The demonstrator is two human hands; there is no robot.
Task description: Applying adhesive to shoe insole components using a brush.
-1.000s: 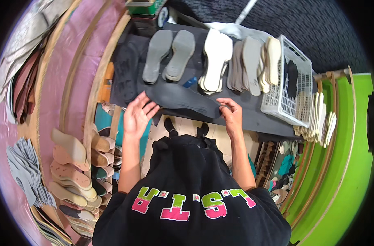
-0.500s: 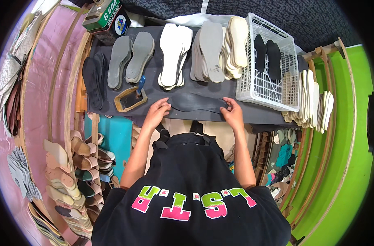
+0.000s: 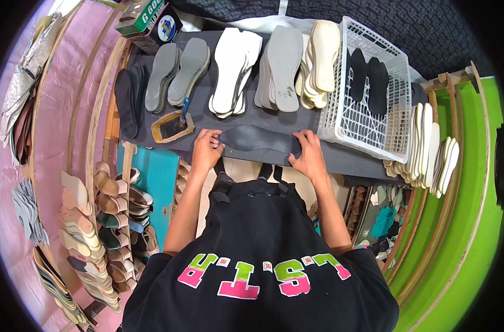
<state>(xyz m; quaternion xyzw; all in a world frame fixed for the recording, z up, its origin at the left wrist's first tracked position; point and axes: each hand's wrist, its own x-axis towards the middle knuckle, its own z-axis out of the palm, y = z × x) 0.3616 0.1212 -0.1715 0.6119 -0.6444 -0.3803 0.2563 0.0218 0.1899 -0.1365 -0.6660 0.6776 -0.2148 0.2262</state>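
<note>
A dark grey shoe sole (image 3: 257, 139) lies crosswise near the front edge of the dark-covered table. My left hand (image 3: 208, 149) is closed at its left end, with fingertips and thumb on the tip. At the opposite end is my right hand (image 3: 310, 157), its thumb and fingers spread around the sole's tip. A tray of glue (image 3: 173, 128) with a blue-handled brush (image 3: 184, 109) stands just beyond my left hand.
Stacks of grey soles (image 3: 162, 77), white soles (image 3: 230, 69) and cream soles (image 3: 325, 55) line the back. A white plastic crate (image 3: 340, 133) holding two black soles stands right. A tin (image 3: 147, 25) sits back left; racks of shoe parts (image 3: 111, 205) flank me.
My right hand has loosened from a pinch and its thumb now stands away from the fingers. The left hand has shifted slightly left along with the sole. The view has tilted a little.
</note>
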